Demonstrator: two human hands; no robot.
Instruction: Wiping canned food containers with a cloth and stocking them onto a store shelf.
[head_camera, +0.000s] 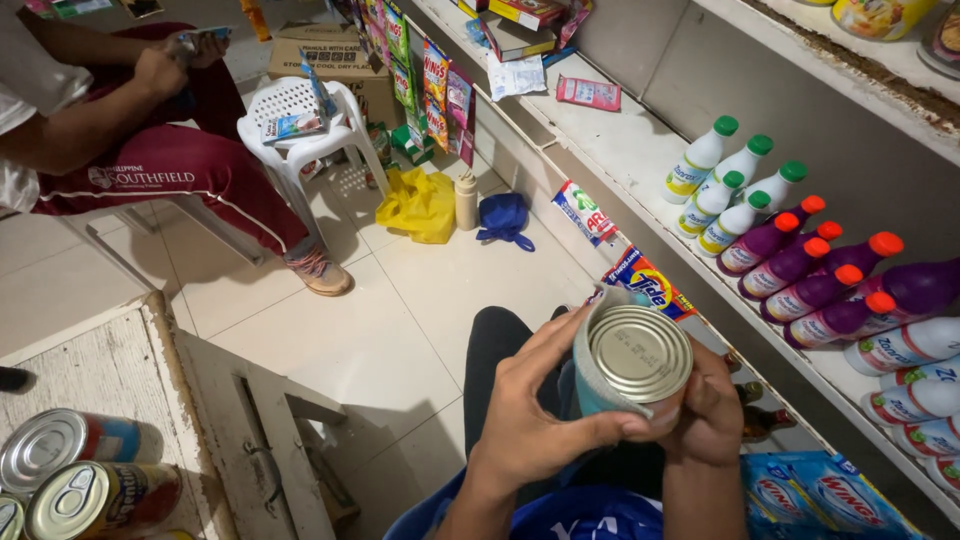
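Hands meet low in the view around a tin can (632, 362) held between them: the left hand (525, 420) wraps its near side, thumb pressed below the rim, while the right hand (712, 412) cups it from behind, seemingly through a grey cloth (592, 385). Its long axis tilts up toward the camera. Farther off, purple bottles (810, 280) line the shelf (620, 150)

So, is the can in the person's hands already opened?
No, the can shows a flat, sealed metal end, gripped by the left hand and right hand.
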